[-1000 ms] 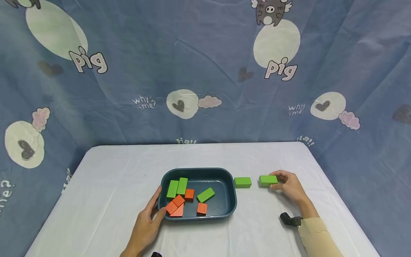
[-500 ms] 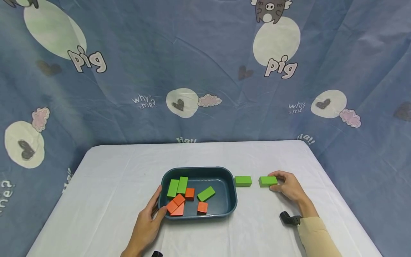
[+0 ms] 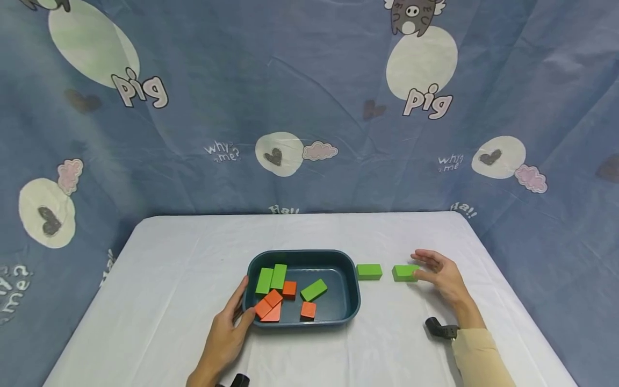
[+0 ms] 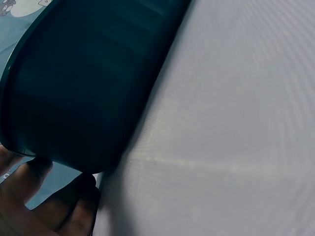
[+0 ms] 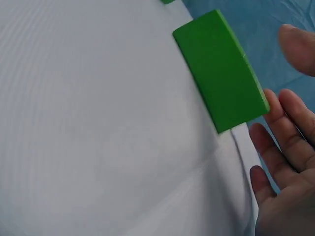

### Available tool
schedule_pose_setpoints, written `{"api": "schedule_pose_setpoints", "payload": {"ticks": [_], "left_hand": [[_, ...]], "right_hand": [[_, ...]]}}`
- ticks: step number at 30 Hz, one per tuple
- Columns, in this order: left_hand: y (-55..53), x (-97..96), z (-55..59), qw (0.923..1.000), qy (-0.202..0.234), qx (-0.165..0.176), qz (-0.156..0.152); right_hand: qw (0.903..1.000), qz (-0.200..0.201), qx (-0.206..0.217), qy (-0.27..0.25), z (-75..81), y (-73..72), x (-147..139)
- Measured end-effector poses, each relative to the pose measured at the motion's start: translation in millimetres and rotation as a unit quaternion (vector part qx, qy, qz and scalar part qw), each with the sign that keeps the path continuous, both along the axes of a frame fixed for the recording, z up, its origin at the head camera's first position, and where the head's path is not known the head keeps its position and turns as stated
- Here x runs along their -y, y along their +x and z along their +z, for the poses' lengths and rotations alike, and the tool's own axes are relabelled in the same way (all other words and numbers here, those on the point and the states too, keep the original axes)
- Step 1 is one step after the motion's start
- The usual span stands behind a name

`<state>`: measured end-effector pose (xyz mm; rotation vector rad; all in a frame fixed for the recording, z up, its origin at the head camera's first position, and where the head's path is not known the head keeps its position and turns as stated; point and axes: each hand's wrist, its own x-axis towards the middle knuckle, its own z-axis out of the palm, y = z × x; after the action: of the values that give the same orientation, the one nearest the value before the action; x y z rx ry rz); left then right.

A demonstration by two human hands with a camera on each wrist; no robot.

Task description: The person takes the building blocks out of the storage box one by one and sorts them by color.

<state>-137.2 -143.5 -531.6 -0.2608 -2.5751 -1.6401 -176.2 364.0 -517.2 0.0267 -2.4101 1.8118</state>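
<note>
My left hand (image 3: 224,334) holds the near left corner of a dark teal tray (image 3: 333,309). Its thumb is at the near rim and its fingers lie along the left side. In the left wrist view, fingertips (image 4: 37,167) meet the tray's outer wall (image 4: 74,98). My right hand (image 3: 447,279) is spread beside a green block (image 3: 403,273) lying on the table. In the right wrist view, the thumb (image 5: 298,49) stands apart from that block (image 5: 221,73), and the fingers are loosely extended near its end. Another green block (image 3: 369,272) lies between it and the tray.
Inside the tray are several green blocks (image 3: 313,290) and orange blocks (image 3: 308,310), mostly gathered on the left. A white cloth covers the table (image 3: 159,301). Behind it hangs a blue patterned curtain (image 3: 309,80).
My right hand has let go of the green block, its fingers lifting and spreading; the block stays on the table. My left hand keeps its hold on the tray. The head view has shifted slightly.
</note>
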Motion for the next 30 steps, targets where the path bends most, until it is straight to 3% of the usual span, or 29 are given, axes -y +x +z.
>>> {"api": "schedule_pose_setpoints", "payload": {"ticks": [7,13,19,24,30], "left_hand": [[1.1,2.4,-2.0,1.0,0.009,0.001,-0.003],[-0.9,3.4,-1.6,0.9999,0.015,-0.001,-0.008],[-2.1,2.8,-2.1,0.9999,0.015,0.003,-0.001],[-2.5,3.4,-3.1,0.9999,0.012,0.002,0.005],[-3.0,4.1,-4.4,0.9999,0.015,-0.004,0.007]], "right_hand": [[0.9989,0.002,-0.047,-0.005,20.3,-4.7,23],[0.9949,0.039,-0.087,-0.032,47.7,-20.0,56],[0.9851,0.081,-0.131,-0.077,69.9,-32.9,89],[0.9764,0.116,-0.15,-0.103,79.5,-43.1,113],[0.9715,0.129,-0.157,-0.121,82.9,-53.5,136]]}}
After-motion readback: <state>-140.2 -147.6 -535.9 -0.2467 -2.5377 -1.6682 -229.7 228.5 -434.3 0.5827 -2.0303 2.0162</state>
